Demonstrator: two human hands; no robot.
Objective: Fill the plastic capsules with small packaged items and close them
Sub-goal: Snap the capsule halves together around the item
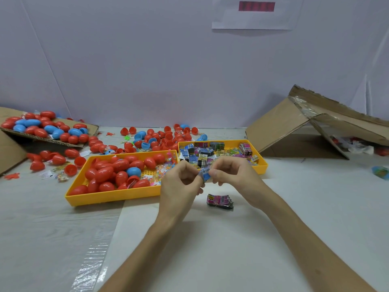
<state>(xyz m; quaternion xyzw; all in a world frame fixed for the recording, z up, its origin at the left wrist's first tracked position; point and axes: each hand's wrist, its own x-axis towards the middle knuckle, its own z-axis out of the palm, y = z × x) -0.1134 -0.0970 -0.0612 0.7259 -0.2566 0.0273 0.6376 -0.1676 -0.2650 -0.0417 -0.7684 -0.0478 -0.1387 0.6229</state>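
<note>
Both hands are raised over the middle of the worktop (pixel 294 186), fingertips meeting.
- Left hand (pixel 179 182): fingers curled, thumb and forefinger pinching the blue packet (pixel 204 174).
- Right hand (pixel 231 175): fingers curled, pinching the same packet from the other side.
- Blue packet: small, blue with white barcode-like stripes, mostly hidden by fingertips. Its lower edge looks rounded; I cannot tell whether a capsule half sits behind it.

Pink packets (pixel 220 201): a short, glossy stack with dark edges, lying flat on the worktop just nearside of the hands and touching nothing.

Left tray (pixel 109 197): yellow, left of the hands, heaped with red capsules (pixel 105 172), egg-shaped and closed, plus one blue capsule (pixel 133 171).

Right tray (pixel 263 163): yellow, just behind the hands, holding mixed packets (pixel 202 152) in blue, pink, yellow and black print.

Loose capsule halves (pixel 160 137), red and blue, are scattered along the far edge. More capsules sit on a cardboard sheet (pixel 92 128) at the far left corner. An opened cardboard box (pixel 280 123) lies at the far right.
</note>
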